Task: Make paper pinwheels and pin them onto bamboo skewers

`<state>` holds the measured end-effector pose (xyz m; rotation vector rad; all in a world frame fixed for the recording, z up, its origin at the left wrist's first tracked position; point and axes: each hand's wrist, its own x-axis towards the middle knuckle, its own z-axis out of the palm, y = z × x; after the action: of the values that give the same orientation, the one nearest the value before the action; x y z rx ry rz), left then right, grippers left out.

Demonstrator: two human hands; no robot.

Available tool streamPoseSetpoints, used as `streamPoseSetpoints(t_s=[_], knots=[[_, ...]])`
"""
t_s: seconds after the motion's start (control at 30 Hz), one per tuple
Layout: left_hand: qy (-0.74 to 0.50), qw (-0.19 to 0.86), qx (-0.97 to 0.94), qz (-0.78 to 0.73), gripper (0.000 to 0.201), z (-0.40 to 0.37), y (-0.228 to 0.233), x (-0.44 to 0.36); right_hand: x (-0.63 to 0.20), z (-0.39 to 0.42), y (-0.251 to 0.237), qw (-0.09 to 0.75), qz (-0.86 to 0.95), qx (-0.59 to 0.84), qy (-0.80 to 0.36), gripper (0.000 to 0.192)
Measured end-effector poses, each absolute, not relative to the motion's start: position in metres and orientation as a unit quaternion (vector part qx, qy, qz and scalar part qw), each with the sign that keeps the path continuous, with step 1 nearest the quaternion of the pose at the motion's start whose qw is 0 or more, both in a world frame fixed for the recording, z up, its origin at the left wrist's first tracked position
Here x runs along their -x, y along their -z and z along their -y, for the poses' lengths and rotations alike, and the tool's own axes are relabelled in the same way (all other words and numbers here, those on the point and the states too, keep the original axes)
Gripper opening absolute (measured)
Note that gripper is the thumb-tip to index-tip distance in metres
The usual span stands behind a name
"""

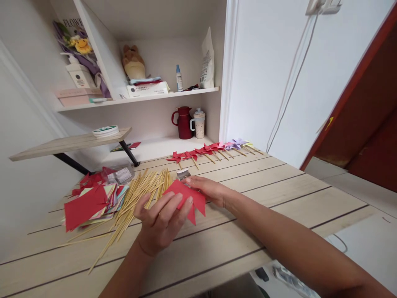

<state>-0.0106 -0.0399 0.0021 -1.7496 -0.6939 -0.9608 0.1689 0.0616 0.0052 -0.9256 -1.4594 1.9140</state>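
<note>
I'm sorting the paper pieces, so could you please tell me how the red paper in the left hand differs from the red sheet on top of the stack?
The red paper in the left hand is cut or folded into points; the red sheet is a plain flat square. The red paper is lifted off the table, with the right hand beside it; the red sheet lies untouched on the paper stack. Both are the same red.

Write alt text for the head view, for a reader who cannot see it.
The left hand holds a red paper piece above a wooden table, while the right hand reaches to a small metal box. Bamboo sticks and coloured paper squares lie left; finished pinwheels line the far edge.
</note>
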Motion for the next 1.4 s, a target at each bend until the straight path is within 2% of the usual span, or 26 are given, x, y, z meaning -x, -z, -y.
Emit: streamPoseSetpoints(t_s=[0.1,0.2,0.4,0.57,0.8,0.97,1.2,1.4], knots=[[0.392,0.476,0.731,0.290,0.032,0.039,0.000,0.009,-0.166,-0.056,-0.007,0.311,0.489,0.277,-0.767,0.055],[0.395,0.459,0.729,0.319,0.035,0.036,0.000,0.010,-0.166,-0.055,-0.010,0.367,0.485,0.257,-0.751,0.064],[0.450,0.407,0.702,0.373,0.039,0.029,-0.001,0.019,-0.169,-0.064,-0.010,0.463,0.493,0.262,-0.688,0.063],[0.471,0.365,0.699,0.395,0.038,0.026,0.002,0.022,-0.173,-0.069,-0.012,0.504,0.510,0.254,-0.649,0.052],[0.567,0.216,0.653,0.454,0.031,0.023,0.007,0.024,-0.178,-0.063,-0.018,0.518,0.668,0.215,-0.488,0.027],[0.571,0.103,0.654,0.485,0.032,0.010,-0.006,0.020,-0.182,-0.057,-0.023,0.497,0.736,0.201,-0.414,0.025],[0.707,-0.295,0.454,0.455,0.057,-0.011,-0.008,0.011,-0.184,-0.070,-0.016,0.513,0.712,0.220,-0.425,0.029],[0.690,-0.301,0.481,0.449,0.062,-0.022,0.016,0.032,-0.184,-0.081,-0.011,0.548,0.655,0.225,-0.468,0.034]])
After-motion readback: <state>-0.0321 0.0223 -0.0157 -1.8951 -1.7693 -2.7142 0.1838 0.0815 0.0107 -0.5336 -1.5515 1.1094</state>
